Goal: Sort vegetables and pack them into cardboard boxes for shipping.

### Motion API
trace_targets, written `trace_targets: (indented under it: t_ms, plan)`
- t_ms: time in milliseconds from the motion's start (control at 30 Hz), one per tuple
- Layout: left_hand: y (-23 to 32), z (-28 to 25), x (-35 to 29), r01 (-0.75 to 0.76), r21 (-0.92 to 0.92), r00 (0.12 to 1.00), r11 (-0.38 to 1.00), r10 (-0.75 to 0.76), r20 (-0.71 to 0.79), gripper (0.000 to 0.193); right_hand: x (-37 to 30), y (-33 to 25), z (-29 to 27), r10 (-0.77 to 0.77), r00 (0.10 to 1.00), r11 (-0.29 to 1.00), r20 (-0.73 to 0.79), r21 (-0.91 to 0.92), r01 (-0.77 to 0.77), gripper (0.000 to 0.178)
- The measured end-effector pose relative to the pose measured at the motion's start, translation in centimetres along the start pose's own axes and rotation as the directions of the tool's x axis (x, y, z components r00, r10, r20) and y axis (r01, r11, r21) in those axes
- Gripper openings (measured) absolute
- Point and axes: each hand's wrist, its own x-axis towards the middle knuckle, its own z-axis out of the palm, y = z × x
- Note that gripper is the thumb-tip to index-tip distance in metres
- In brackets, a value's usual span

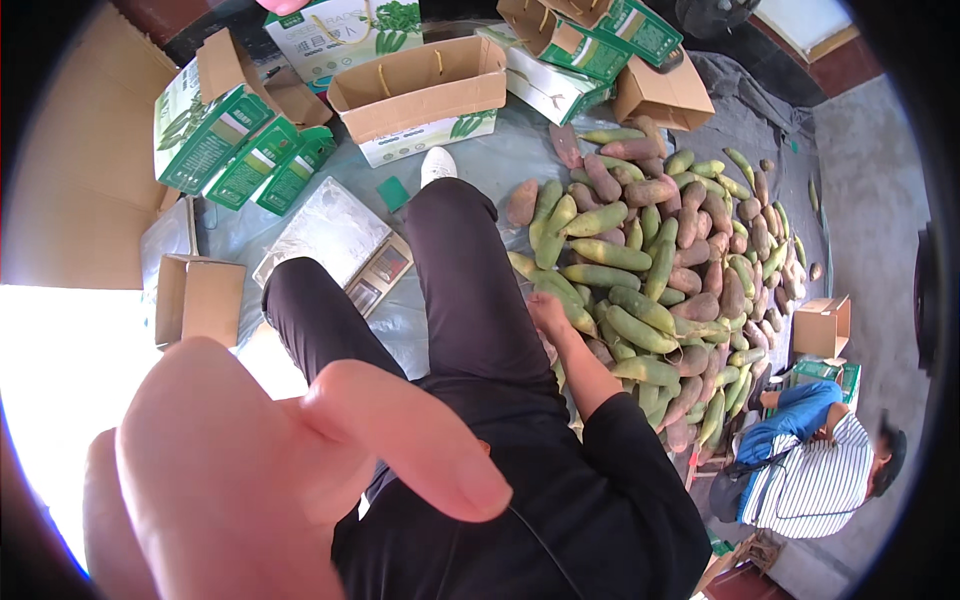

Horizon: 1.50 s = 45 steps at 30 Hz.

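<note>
My left hand (270, 460) looms large at the lower left, close to the head camera. Its thumb sticks out to the right, apart from the bent fingers, and nothing shows in it. My right hand (545, 315) reaches down beside my right knee to the near left edge of a vegetable heap. Its fingers look curled; whatever they may hold is hidden. Long green radishes (640, 330) lie next to that hand, mixed with reddish-brown roots (700, 305). A flat scale with a metal plate (325, 235) lies in front of my left knee.
An open carton with cord handles (420, 90) stands ahead of my feet. Green and white boxes (225, 130) stand at the far left, near a small brown carton (200, 300). More boxes (600, 45) are at the back. Another person in a striped top (815, 470) sits beyond the heap.
</note>
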Motion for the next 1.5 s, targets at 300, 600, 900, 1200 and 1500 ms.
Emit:
trace_targets:
  t_ms: [300, 600, 900, 1200, 1500]
  plan:
    - [-1.9, -0.2, 1.4, -0.012, -0.053, 1.0, 0.999, 0.011, -0.014, 0.02, -0.9, -0.3, 0.3, 0.042, 0.999, 0.998, 0.023, 0.047, -0.043, 0.02]
    - [-6.3, -9.2, -2.3, 0.179, 0.458, 0.977, 0.871, -0.102, -0.189, 0.022, 1.6, 1.3, 0.1, -0.047, 0.999, 0.995, -0.01, -0.09, 0.046, 0.019]
    - [-8.6, -16.2, -9.4, 0.575, 0.402, 0.761, 0.712, -0.286, -0.582, 0.028, 4.8, 1.1, -3.4, -0.246, 0.958, 0.962, -0.15, -0.156, 0.223, 0.023]
    - [-8.5, -16.8, -10.7, 0.757, 0.407, 0.578, 0.512, -0.235, -0.781, 0.025, 6.4, -1.4, -3.2, -0.283, 0.949, 0.944, -0.14, -0.214, 0.25, 0.024]
    - [-7.7, -19.0, -10.6, 0.783, 0.537, 0.612, 0.315, -0.234, -0.755, 0.011, 12.0, -8.4, -2.1, -0.592, 0.806, 0.741, -0.004, -0.397, 0.542, 0.018]
